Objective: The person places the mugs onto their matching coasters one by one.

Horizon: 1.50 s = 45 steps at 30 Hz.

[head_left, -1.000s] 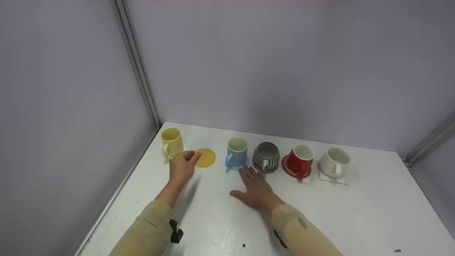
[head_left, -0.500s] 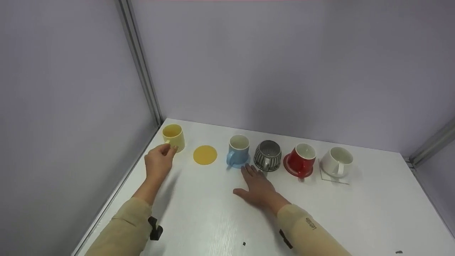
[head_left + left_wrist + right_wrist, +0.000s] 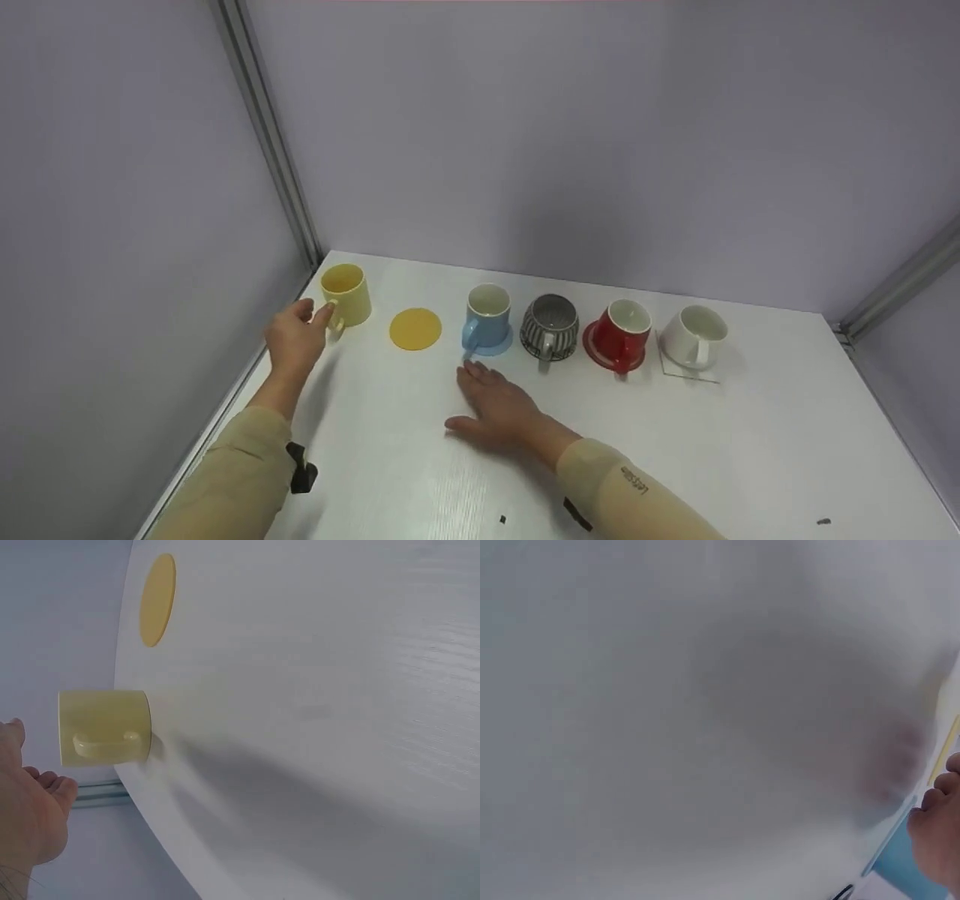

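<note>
A yellow mug [image 3: 351, 296] stands upright at the far left of the white table, its handle facing my left hand [image 3: 294, 337]. In the left wrist view there is a gap between the thumb and fingers of that hand, and the mug [image 3: 105, 716] is apart from them. To the mug's right lies a round yellow coaster [image 3: 415, 328] with nothing on it. My right hand [image 3: 496, 409], fingers extended, is held low over the table in front of a light blue mug [image 3: 489, 322] on a blue coaster [image 3: 501, 348]. It holds nothing.
Right of the blue mug stand a grey striped mug [image 3: 551, 326], a red mug [image 3: 624, 337] on a red coaster [image 3: 592, 346] and a white mug [image 3: 691, 339] on a square coaster [image 3: 690, 375]. Walls close the table's back and sides. Small dark bits lie near the front.
My left hand has moved left from beside the yellow coaster to the yellow mug's handle. My right hand has drawn back left and nearer, away from the blue coaster. The mugs stay put.
</note>
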Available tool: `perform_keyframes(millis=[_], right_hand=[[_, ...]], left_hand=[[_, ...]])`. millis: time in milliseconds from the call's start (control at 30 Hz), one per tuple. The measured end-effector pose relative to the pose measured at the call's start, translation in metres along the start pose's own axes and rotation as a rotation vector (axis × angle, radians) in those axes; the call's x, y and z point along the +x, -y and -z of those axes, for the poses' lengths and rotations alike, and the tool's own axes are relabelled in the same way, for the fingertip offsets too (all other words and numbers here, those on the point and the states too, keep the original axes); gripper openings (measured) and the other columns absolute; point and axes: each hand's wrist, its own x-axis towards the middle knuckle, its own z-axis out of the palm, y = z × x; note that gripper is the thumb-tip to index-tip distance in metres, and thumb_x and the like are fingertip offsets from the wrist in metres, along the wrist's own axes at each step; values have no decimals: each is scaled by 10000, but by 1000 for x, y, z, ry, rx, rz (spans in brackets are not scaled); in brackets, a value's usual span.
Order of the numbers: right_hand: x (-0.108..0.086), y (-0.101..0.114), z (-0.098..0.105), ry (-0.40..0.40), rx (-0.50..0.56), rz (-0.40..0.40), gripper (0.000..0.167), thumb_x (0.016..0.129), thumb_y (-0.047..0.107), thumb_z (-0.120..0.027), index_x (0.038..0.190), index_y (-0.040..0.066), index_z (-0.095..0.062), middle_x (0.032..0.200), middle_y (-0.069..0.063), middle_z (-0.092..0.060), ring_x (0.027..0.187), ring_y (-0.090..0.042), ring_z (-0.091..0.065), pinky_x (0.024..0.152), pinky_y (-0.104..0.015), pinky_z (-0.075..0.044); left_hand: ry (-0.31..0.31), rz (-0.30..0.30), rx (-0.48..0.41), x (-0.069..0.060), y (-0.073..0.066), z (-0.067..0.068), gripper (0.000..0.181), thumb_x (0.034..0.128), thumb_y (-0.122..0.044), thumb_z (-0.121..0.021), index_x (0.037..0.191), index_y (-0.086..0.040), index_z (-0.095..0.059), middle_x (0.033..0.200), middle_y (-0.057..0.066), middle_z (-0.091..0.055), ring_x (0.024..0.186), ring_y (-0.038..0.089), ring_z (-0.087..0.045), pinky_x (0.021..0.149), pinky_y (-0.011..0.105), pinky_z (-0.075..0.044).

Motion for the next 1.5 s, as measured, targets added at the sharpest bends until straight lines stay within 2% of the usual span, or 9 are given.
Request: perform_keyframes(millis=[200,400,567,733,933,1100,1267,1500], right_hand=[[24,30,-11,-19,-15,38,949,1013,734,-478,1672,80,-283,1742,-102,-226,1600,-242,-217,1254,-408,-236],[47,48,-26,1,-3,-2,965,1000,765,-466,1685,116,-262,1756,-70,-189,1607,-223,-188,1252,-405,-239],[61,55,-30,-7,12,-48,988,982,781,-481,1689,130,-255,1758,-55,-180,1609,-219,-179,1252,-411,-239],[70,56,-31,-16,20,-50,1003,981,779,-482,1690,113,-240,1757,-60,-181,1612,-214,-161,1258,-415,-228],[79,55,-31,-25,9,-39,1006,980,778,-477,1687,101,-246,1758,-55,-186,1618,-218,-140,1256,-408,-239],[81,59,-31,-6,29,-44,1024,965,812,-460,1696,134,-227,1768,-31,-135,1619,-205,-117,1251,-391,-240],[82,61,-34,-11,28,-47,1021,962,823,-449,1698,151,-226,1768,-22,-126,1618,-212,-122,1252,-412,-240],[83,57,-34,-10,35,-79,1037,944,850,-433,1700,172,-224,1767,0,-133,1617,-196,-118,1256,-428,-227]], left_hand=[[26,41,54,5,21,11,588,1082,-299,-630,1495,98,-499,1496,325,-527,1411,474,-490,1137,555,-418],[38,87,78,6,45,20,606,1080,-282,-626,1496,129,-468,1488,368,-502,1403,518,-469,1136,589,-404],[65,105,61,12,55,17,641,1074,-287,-629,1515,137,-434,1509,372,-475,1425,520,-440,1141,587,-399],[72,98,74,16,64,10,663,1070,-297,-637,1501,163,-431,1492,387,-481,1411,528,-450,1140,592,-398],[98,104,74,18,69,1,677,1077,-340,-620,1503,153,-437,1487,384,-489,1394,523,-467,1119,601,-417],[94,135,70,18,72,-2,563,1096,-332,-591,1447,104,-541,1355,296,-622,1187,397,-581,1003,528,-494],[97,150,68,17,74,-4,517,1114,-318,-561,1418,99,-568,1226,230,-664,1059,322,-583,895,458,-507],[97,160,57,20,70,-9,492,1122,-331,-539,1388,80,-592,1150,181,-654,1028,295,-569,846,410,-493]])
